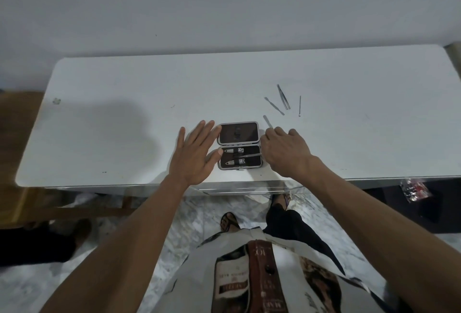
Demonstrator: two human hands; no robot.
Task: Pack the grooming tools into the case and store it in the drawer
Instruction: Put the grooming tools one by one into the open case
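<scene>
Head view: the case (239,145) lies open near the front edge of the white table (124,118), 2 nail clippers (234,156) strapped in its near half. Left hand (197,153) rests flat beside it, fingers spread, holding nothing. Right hand (284,153) curls round a slim metal tool (268,121). Beyond, the tweezers (283,97) and 2 thin tools lie loose.

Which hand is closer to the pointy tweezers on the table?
The right hand. It sits just right of the open case, below and left of the tweezers. The left hand lies flat on the case's far left side, much farther from them.
</scene>
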